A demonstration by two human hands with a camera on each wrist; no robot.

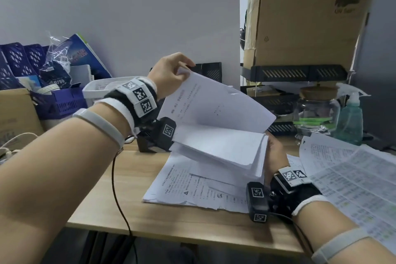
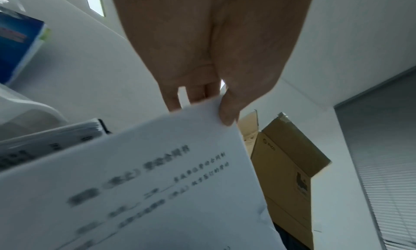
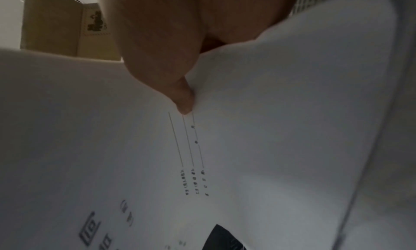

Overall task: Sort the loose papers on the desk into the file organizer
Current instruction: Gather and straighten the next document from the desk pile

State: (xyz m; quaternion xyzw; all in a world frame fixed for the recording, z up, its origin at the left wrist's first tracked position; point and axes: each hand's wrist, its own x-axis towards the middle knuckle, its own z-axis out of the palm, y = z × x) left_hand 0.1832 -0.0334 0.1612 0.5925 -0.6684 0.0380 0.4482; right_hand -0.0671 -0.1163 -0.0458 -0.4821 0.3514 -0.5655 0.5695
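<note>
A: Biggest first?
B: Wooden desk (image 1: 132, 180), spread with printed sheets. Open cardboard box (image 1: 304, 17) up on a black shelf at back right.

A: And the organizer?
B: Black slotted file organizer (image 1: 211, 72) at the back of the desk, just behind the raised papers. Dark blue baskets (image 1: 60, 103) off at far left, well apart from it.

A: Loose papers?
B: Wide table printouts (image 1: 353, 173) lying flat at right. Flat pile of printed pages (image 1: 182, 186) in the middle of the desk, under the held bundle.

A: Held bundle?
B: Thick stack of white papers (image 1: 216, 146), lifted off the desk between both hands, tilted, top sheet (image 1: 214, 103) peeled up and curving away from the rest.

A: Left hand?
B: Left hand (image 1: 169, 75) raised, pinching the far corner of that top sheet, thumb on the printed face, fingers behind, plainly shown from the left wrist (image 2: 225, 111).

A: Right hand?
B: Right hand (image 1: 275, 154) closed on the stack's right edge, thumb pressed on a printed page in the right wrist view (image 3: 182, 100); fingers behind the paper, hidden.

A: Smaller things?
B: Glass jar (image 1: 317, 111) with a cork lid and a teal spray bottle (image 1: 351, 118) side by side under the shelf.
</note>
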